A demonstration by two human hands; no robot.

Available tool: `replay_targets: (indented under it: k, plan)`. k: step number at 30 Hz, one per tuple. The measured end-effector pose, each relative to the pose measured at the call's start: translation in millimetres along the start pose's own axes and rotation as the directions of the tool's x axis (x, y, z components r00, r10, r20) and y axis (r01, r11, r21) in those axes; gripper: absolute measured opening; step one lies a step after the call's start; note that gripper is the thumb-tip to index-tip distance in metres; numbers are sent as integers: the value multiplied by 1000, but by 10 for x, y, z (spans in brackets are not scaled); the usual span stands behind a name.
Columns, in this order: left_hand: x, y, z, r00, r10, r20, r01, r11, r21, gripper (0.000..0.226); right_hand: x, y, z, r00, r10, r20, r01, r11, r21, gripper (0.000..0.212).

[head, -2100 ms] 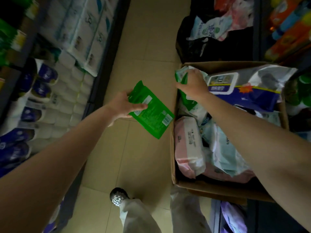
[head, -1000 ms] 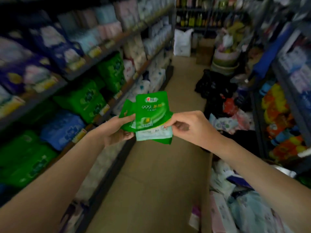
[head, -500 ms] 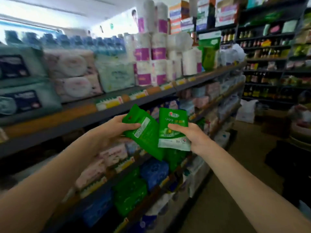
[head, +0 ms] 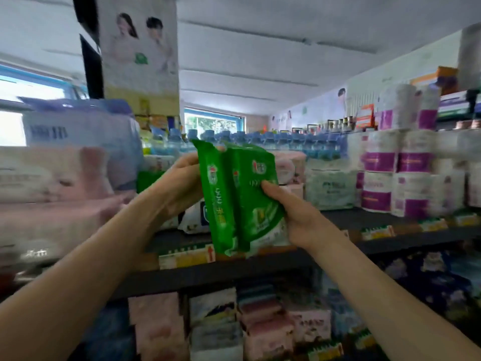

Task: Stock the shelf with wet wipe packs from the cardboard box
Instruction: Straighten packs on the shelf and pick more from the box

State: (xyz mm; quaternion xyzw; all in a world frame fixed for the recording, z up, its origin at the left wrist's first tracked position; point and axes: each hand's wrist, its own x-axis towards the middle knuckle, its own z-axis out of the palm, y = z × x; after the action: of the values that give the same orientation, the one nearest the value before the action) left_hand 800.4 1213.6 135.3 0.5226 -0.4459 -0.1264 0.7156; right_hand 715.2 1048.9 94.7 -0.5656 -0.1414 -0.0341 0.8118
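Hands meet at frame centre: left hand (head: 182, 186) and right hand (head: 299, 217) each grip upright green wet wipe packs (head: 242, 199), pressed together before the shelf (head: 260, 267). Neither pack is placed yet; the cardboard box is out of view, so what remains is unknowable.

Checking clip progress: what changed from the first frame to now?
Then the left hand held one green pack while the right hand reached into the cardboard box on the floor. Now the box is out of view and both hands hold two green packs together, raised in front of the upper shelf. Unchanged: nothing placed yet.
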Motion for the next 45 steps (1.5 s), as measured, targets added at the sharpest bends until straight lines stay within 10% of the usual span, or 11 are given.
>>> replay_targets:
  k: [7, 9, 12, 20, 24, 26, 29, 32, 37, 45]
  plan:
    - [73, 573, -711, 966, 106, -236, -46, 968, 247, 52, 891, 36, 627, 958, -76, 276, 87, 996, -28, 19]
    - [-9, 658, -942, 958, 102, -269, -8, 944, 329, 19, 1050, 51, 642, 966, -118, 230, 137, 988, -70, 23]
    - [-176, 669, -1233, 946, -52, -320, 149, 946, 287, 59, 1271, 96, 549, 978, -199, 65, 209, 904, -373, 22]
    - [7, 475, -1277, 903, -75, -424, 367, 648, 668, 76, 1592, 466, 689, 883, -407, 233, 392, 366, -844, 48]
    - [78, 407, -1387, 910, -85, -407, 400, 445, 801, 73, 1735, 514, 687, 914, -324, 244, 311, 175, -934, 72]
    - [104, 345, -1441, 885, -165, -435, 464, 227, 856, 70, 1790, 563, 712, 945, -231, 231, 211, -108, -971, 80]
    - [161, 232, -1465, 867, -182, -465, 447, -130, 885, 64, 1837, 575, 779, 973, -133, 191, 113, -445, -888, 64]
    - [245, 155, -1435, 907, -85, -412, 385, -228, 894, 50, 1840, 544, 811, 984, -105, 141, 50, -599, -799, 35]
    - [249, 96, -1423, 930, -48, -365, 320, -384, 866, 45, 1754, 664, 820, 989, -95, 110, 30, -605, -795, 21]
    - [-8, 156, -957, 988, 124, -96, 134, -343, 930, 34, 1391, 273, 576, 977, -209, 47, -36, -378, -925, 24]
